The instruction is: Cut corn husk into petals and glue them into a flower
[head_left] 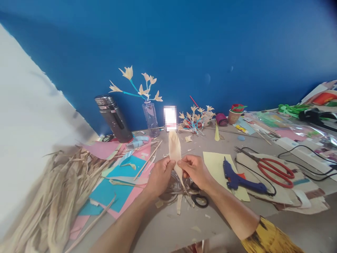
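Fingers of the left hand (159,175) and right hand (196,170) pinch opposite edges of a cream, tapering, husk-like strip (174,147) above the grey desk (158,233), apparently shaping it; the next move likely calls for even tension

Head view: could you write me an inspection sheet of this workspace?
Surface: grey tabletop, littered with small scraps.
Job's things: one pale dried strip, held above the tabletop.
Clutter: bundle of dried strips, turquoise paper, blue glue gun, red-handled scissors.
Grip: left hand and right hand both pinch the pale dried strip.
Cables: black cords by the glue gun and white power strip.
Surroundings: blue wall behind, white wall at left.
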The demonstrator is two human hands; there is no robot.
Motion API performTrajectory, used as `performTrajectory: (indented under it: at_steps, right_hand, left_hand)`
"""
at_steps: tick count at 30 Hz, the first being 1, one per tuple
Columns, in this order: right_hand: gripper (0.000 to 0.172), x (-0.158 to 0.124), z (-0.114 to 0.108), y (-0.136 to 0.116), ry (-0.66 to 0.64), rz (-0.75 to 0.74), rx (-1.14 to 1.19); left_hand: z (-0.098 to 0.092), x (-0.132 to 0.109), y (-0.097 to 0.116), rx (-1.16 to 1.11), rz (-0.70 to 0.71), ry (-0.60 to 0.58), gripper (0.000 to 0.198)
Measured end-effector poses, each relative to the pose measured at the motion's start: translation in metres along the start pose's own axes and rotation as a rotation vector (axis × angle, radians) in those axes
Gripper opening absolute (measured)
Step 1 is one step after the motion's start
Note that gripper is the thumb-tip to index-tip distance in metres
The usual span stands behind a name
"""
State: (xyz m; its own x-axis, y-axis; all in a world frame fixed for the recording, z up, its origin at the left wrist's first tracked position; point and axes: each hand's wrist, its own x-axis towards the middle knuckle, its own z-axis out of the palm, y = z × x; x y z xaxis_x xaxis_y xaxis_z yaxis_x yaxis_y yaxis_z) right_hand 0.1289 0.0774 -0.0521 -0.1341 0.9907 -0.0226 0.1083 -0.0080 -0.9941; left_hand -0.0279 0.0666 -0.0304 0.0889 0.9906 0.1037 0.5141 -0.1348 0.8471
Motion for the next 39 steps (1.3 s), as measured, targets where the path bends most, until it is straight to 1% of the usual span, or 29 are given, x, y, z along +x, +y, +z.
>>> performTrajectory:
  at_steps: [3,6,7,8,10,11,12,13,15,17,19,20,21,22,24,26,28,30,32,35,37,39]
  right_hand:
    - [0.027,0.002,-0.002,0.0,0.037,0.01,0.036]
    - [0.03,0.002,-0.004,-0.004,0.099,0.017,0.172]
    - [0.031,0.001,-0.004,-0.005,0.093,0.021,0.23]
    - [0.033,0.001,-0.004,-0.007,0.056,0.024,0.282]
    - [0.035,-0.002,-0.001,-0.009,-0.086,0.021,0.329]
    - [0.035,-0.003,0.0,-0.009,-0.147,0.022,0.311]
    - [0.033,-0.003,0.002,-0.009,-0.18,0.026,0.269]
    - [0.032,-0.004,0.003,-0.008,-0.18,0.031,0.213]
    - [0.03,-0.003,0.004,-0.005,-0.121,0.036,0.116]
    - [0.026,-0.001,0.002,-0.001,-0.064,0.019,0.074]
    - [0.023,0.002,-0.001,0.002,0.016,0.007,0.052]
    - [0.021,0.003,-0.002,0.003,0.061,0.012,0.04]
    - [0.02,0.004,-0.003,0.003,0.102,0.018,0.028]
    - [0.019,0.005,-0.003,0.003,0.127,0.021,0.021]
    - [0.02,0.005,-0.002,0.002,0.121,0.008,0.022]
    - [0.024,0.004,-0.002,0.001,0.078,-0.027,0.018]
    - [0.029,0.003,-0.002,0.002,0.024,-0.052,0.007]
    - [0.03,0.003,-0.003,0.005,-0.03,-0.068,0.006]
    - [0.029,0.003,-0.003,0.007,-0.059,-0.087,0.01]
    - [0.032,0.002,-0.003,0.006,-0.088,-0.114,-0.045]
    - [0.03,0.0,-0.002,0.001,-0.063,-0.122,-0.093]
    - [0.033,-0.001,0.0,-0.004,0.016,-0.126,-0.102]
  left_hand:
    - [-0.002,0.0,0.002,0.006,0.005,0.018,0.037]
    - [-0.005,0.002,0.003,-0.024,-0.008,0.078,0.036]
    - [-0.006,0.002,0.003,-0.039,-0.016,0.089,0.036]
    - [-0.006,0.003,0.003,-0.052,-0.021,0.087,0.035]
    - [-0.005,0.003,0.002,-0.058,-0.013,0.055,0.034]
    - [-0.003,0.002,0.001,-0.039,0.003,0.043,0.034]
    - [-0.002,0.002,0.001,-0.008,0.024,0.041,0.034]
    - [-0.001,0.001,0.0,0.031,0.046,0.047,0.034]
    - [0.0,0.001,-0.001,0.115,0.086,0.08,0.034]
    - [-0.004,0.003,-0.003,0.168,0.108,0.12,0.032]
    - [-0.011,0.006,-0.005,0.146,0.069,0.192,0.031]
    - [-0.015,0.009,-0.006,0.095,0.022,0.241,0.031]
    - [-0.018,0.01,-0.007,0.018,-0.037,0.263,0.033]
    - [-0.02,0.012,-0.008,-0.08,-0.088,0.249,0.034]
    - [-0.019,0.012,-0.009,-0.207,-0.117,0.169,0.038]
    - [-0.013,0.01,-0.008,-0.248,-0.111,0.088,0.04]
    - [-0.007,0.008,-0.006,-0.251,-0.124,0.042,0.036]
    - [-0.003,0.007,-0.005,-0.3,-0.174,0.02,0.026]
    - [-0.002,0.007,-0.004,-0.416,-0.235,0.014,0.017]
    - [-0.004,0.009,-0.005,-0.552,-0.297,0.028,0.016]
    - [-0.004,0.01,-0.006,-0.496,-0.302,0.046,0.015]
    - [-0.003,0.009,-0.006,-0.333,-0.255,0.083,0.018]
